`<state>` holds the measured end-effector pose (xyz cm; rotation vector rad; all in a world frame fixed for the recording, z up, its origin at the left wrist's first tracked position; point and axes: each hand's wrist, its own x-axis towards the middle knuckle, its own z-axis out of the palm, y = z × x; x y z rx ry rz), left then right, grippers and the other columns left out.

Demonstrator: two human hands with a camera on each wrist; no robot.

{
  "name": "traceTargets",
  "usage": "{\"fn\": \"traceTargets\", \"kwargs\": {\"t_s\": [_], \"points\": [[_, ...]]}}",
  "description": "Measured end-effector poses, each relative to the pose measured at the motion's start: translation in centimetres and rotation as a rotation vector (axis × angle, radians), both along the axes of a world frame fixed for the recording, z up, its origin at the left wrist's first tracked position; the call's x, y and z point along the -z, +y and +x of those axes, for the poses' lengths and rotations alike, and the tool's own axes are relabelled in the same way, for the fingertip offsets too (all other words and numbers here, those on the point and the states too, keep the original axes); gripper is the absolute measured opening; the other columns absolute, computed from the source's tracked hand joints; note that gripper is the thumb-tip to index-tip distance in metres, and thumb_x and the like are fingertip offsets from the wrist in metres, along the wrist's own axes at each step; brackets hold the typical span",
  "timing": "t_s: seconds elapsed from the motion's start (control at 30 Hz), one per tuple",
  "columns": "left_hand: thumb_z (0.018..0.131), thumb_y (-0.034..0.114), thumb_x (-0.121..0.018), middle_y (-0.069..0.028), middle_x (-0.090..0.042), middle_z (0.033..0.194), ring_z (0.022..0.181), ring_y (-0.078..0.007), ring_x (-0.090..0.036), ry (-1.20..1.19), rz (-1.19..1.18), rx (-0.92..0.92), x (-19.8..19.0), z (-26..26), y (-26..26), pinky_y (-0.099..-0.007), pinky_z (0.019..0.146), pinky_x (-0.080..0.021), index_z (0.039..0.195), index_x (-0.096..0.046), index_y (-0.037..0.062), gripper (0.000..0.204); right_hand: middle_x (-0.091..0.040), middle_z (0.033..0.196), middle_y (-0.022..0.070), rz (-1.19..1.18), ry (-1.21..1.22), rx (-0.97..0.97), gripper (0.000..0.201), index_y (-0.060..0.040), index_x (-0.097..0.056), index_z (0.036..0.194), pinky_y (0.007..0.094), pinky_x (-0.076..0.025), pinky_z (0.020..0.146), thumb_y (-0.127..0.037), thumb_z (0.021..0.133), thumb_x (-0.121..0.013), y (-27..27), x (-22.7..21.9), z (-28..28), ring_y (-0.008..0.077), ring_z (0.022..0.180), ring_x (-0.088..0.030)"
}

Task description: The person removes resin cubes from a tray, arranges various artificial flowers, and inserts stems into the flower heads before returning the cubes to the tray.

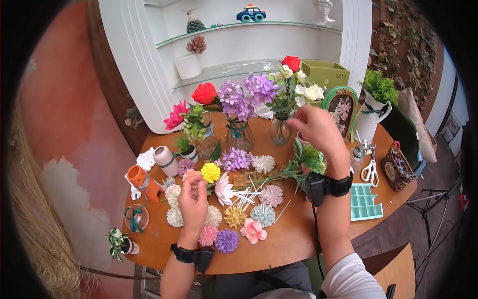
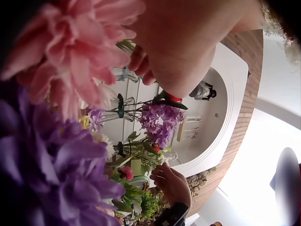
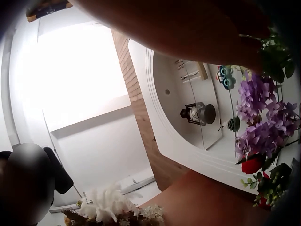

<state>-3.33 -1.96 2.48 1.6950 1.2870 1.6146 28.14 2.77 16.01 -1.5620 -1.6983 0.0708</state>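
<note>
My left hand (image 1: 193, 203) hovers over the left side of the flower heads, fingers loosely bent, beside a yellow flower (image 1: 210, 172); no held thing shows. In the left wrist view part of that hand (image 2: 188, 42) is seen above a pink flower (image 2: 70, 52) and a purple flower (image 2: 61, 160). My right hand (image 1: 321, 130) is raised in front of the vase (image 1: 281, 132) with white and red flowers, fingers loosely bent. The left wrist view shows this right hand (image 2: 171, 184) with nothing in it. In the right wrist view its fingers are hidden.
Two more glass vases with purple (image 1: 238, 102) and red flowers (image 1: 204, 93) stand at the back. White sticks (image 1: 244, 199) lie amid the flower heads. Scissors (image 1: 370, 173), a teal divided tray (image 1: 365, 203) and a basket (image 1: 397, 168) are at the right; an orange pot (image 1: 142, 180) is left.
</note>
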Motion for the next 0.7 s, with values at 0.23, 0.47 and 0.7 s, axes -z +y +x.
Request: {"fn": "traceTargets", "kwargs": {"t_s": [0.23,0.47,0.7], "points": [[0.100,0.008,-0.055,-0.0052,-0.066,0.096,0.087,-0.0090,-0.062,0.025,0.011,-0.008,0.0,0.0,0.1,-0.0230,0.077,-0.049,0.111,-0.058,-0.0011,0.014,-0.069,0.087,0.0217,-0.358,-0.465,-0.374,0.034,0.0014,-0.069,0.095,0.0428,-0.052,0.073,-0.027,0.078,-0.077,0.3,2.4,-3.8,0.0378,0.081,-0.067],[0.095,0.006,-0.061,-0.0082,-0.066,0.089,0.069,-0.0124,-0.061,0.113,0.143,-0.064,0.2,-0.2,0.5,-0.0259,0.060,-0.048,0.106,-0.061,-0.0008,0.013,-0.069,0.093,0.0205,-0.439,-0.537,-0.313,0.040,0.0008,-0.067,0.093,0.0448,-0.052,0.079,-0.032,0.074,-0.079,-2.1,3.9,-3.9,0.0394,0.089,-0.065],[0.091,0.006,-0.063,-0.0122,-0.067,0.091,0.068,-0.0220,-0.064,0.192,0.172,-0.047,-0.2,0.1,0.1,-0.0343,0.060,-0.051,0.104,-0.060,0.0010,0.015,-0.065,0.089,0.0118,-0.022,-0.859,-0.158,0.010,-0.0065,-0.070,0.085,0.0411,-0.048,0.084,-0.012,0.080,-0.063,-2.4,11.8,-2.2,0.0314,0.097,-0.061]]}}
